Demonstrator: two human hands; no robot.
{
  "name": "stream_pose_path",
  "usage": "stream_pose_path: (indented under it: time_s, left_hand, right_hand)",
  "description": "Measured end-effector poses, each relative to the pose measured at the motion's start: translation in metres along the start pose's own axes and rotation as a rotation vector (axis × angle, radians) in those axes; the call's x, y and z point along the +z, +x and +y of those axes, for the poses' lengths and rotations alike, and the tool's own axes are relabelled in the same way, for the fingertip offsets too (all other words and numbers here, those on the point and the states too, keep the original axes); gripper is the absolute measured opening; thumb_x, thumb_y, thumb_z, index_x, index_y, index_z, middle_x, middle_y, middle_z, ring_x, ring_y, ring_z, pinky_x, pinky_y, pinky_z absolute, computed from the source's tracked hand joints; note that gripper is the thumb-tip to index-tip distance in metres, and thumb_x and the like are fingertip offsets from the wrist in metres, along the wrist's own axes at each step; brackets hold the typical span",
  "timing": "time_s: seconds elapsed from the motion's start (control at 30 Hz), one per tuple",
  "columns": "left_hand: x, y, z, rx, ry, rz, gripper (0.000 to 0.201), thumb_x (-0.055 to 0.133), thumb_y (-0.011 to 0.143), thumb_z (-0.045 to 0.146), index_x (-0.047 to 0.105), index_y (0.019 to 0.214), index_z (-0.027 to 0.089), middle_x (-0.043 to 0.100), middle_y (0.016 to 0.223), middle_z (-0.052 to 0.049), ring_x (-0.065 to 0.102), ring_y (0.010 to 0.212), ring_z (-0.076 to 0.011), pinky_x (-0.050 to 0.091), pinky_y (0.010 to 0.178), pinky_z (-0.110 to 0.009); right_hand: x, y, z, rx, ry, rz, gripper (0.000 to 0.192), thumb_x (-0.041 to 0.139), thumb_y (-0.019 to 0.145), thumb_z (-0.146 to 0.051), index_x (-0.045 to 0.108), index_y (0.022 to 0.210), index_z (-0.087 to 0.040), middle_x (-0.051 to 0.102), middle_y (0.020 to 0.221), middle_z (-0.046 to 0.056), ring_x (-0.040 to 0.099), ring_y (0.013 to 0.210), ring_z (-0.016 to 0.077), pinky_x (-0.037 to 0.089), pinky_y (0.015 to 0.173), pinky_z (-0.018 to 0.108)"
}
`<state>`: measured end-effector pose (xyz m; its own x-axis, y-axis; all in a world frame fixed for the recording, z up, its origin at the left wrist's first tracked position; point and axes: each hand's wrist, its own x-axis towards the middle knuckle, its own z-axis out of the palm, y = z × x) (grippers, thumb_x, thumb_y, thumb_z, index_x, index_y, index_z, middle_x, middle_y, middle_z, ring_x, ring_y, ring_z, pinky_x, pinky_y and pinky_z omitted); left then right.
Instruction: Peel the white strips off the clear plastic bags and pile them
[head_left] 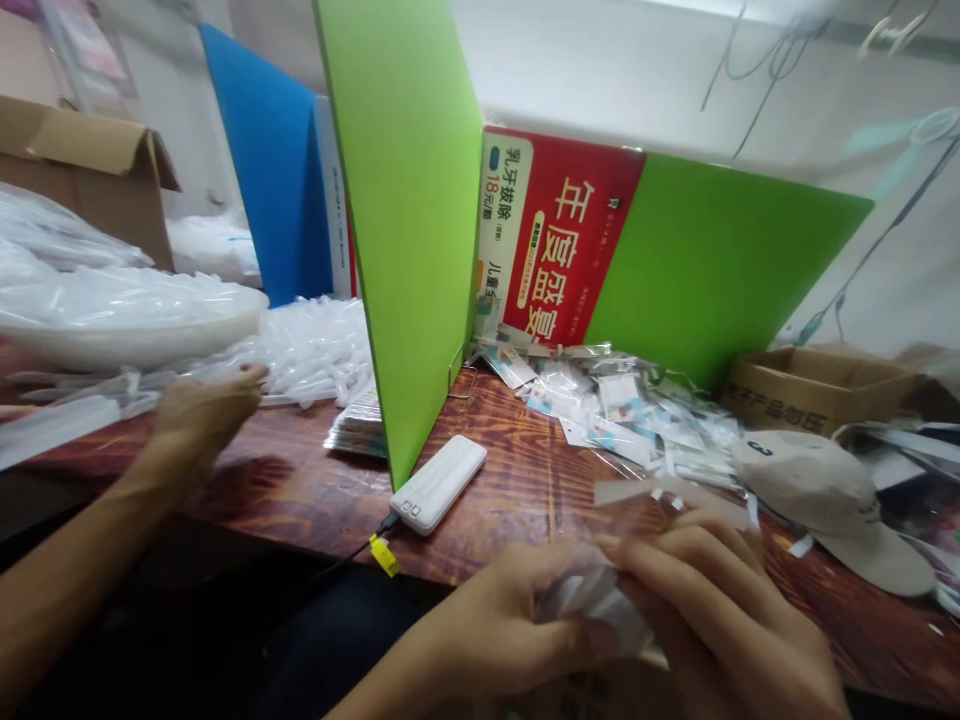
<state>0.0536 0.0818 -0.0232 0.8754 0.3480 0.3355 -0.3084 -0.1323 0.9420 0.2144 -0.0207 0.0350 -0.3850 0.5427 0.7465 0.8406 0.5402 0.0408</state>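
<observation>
My left hand is closed on a crumpled clear plastic bag low in the view, in front of the table edge. From the other side my right hand pinches the same bag, fingers bent over its edge. Something whitish seems to be inside, but blur and my fingers hide what it is. A thin clear strip shows just behind my right hand. Beyond it lies a heap of clear packets with printed cards. To the left of my hands rests a white power bank with a black cable plugged in.
Green panels divide the wooden table. Left of them, a co-worker's hand reaches near piled clear plastic pieces and a full basin. On the right are a beige cap and a cardboard box.
</observation>
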Motion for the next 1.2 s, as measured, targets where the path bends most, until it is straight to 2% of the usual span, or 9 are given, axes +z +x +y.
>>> stream_pose_path:
  time_s: [0.1,0.23,0.47,0.57,0.7,0.87,1.0,1.1,1.2]
  left_hand:
    - [0.000,-0.001,0.004,-0.012,-0.232,-0.084,0.051,0.062,0.084,0.058,0.067,0.112,0.016,0.057,0.085,-0.002,0.050,0.073,-0.0140,0.039,0.067,-0.022]
    - [0.000,-0.002,0.009,0.063,-0.377,-0.005,0.045,0.065,0.085,0.054,0.067,0.120,0.027,0.069,0.104,-0.005,0.062,0.097,-0.0228,0.044,0.090,-0.033]
    - [-0.002,0.002,-0.006,0.045,-0.138,0.183,0.031,0.055,0.095,0.027,0.065,0.124,0.031,0.065,0.127,-0.001,0.056,0.119,-0.0204,0.035,0.108,-0.033]
    - [-0.002,0.004,-0.011,-0.002,-0.009,0.245,0.032,0.053,0.096,0.026,0.062,0.126,0.028,0.066,0.124,-0.003,0.057,0.115,-0.0210,0.039,0.103,-0.033]
    - [0.002,0.005,-0.010,-0.050,0.229,0.206,0.026,0.048,0.096,0.025,0.064,0.114,0.017,0.069,0.103,-0.006,0.060,0.097,-0.0215,0.045,0.085,-0.030]
    - [0.004,0.003,-0.013,-0.124,0.480,0.169,0.019,0.046,0.095,0.022,0.060,0.086,0.014,0.060,0.075,-0.001,0.053,0.070,-0.0159,0.036,0.061,-0.025]
    - [0.004,0.002,-0.015,-0.116,0.554,0.134,0.020,0.045,0.095,0.022,0.060,0.084,0.014,0.058,0.071,0.001,0.050,0.064,-0.0137,0.033,0.057,-0.025]
    - [0.003,0.001,-0.013,-0.101,0.533,0.139,0.021,0.044,0.095,0.021,0.064,0.094,0.015,0.065,0.077,-0.002,0.057,0.069,-0.0159,0.039,0.062,-0.026]
    - [-0.001,0.001,-0.011,-0.091,0.413,0.190,0.027,0.047,0.093,0.020,0.066,0.112,0.018,0.072,0.103,-0.007,0.065,0.096,-0.0208,0.046,0.085,-0.031]
  right_hand:
    - [-0.008,0.005,-0.002,0.092,0.014,-0.057,0.026,0.051,0.091,-0.006,0.059,0.113,-0.018,0.062,0.079,0.003,0.058,0.074,0.0165,0.047,0.067,0.028]
    - [-0.006,0.008,-0.003,0.161,0.082,-0.156,0.024,0.047,0.095,-0.012,0.057,0.114,-0.023,0.067,0.090,0.002,0.062,0.082,0.0172,0.046,0.072,0.029]
    - [0.027,-0.004,0.002,0.205,0.058,-0.135,0.022,0.049,0.094,-0.010,0.056,0.111,-0.021,0.067,0.098,0.004,0.058,0.091,0.0216,0.037,0.082,0.036]
    - [0.033,-0.006,0.007,0.198,-0.038,-0.082,0.020,0.049,0.095,-0.012,0.059,0.111,-0.019,0.064,0.097,0.006,0.055,0.089,0.0224,0.034,0.085,0.039]
    - [0.036,-0.008,0.013,0.163,-0.092,-0.134,0.016,0.049,0.097,-0.013,0.062,0.105,-0.017,0.063,0.091,0.006,0.052,0.085,0.0227,0.034,0.082,0.038]
    - [0.041,-0.011,0.016,0.099,-0.110,-0.249,0.021,0.043,0.094,-0.006,0.063,0.091,-0.013,0.062,0.086,0.008,0.048,0.081,0.0237,0.036,0.077,0.036]
    - [0.047,-0.011,0.019,0.090,-0.117,-0.258,0.024,0.042,0.094,-0.007,0.058,0.078,-0.015,0.057,0.077,0.007,0.046,0.074,0.0220,0.035,0.070,0.035]
    - [0.047,-0.011,0.028,0.186,-0.008,-0.175,0.023,0.040,0.094,-0.009,0.055,0.077,-0.016,0.055,0.076,0.005,0.048,0.074,0.0205,0.038,0.069,0.033]
    - [0.039,-0.013,0.046,0.519,0.107,-0.008,0.018,0.045,0.091,-0.022,0.054,0.076,-0.018,0.055,0.072,0.003,0.050,0.069,0.0189,0.039,0.063,0.031]
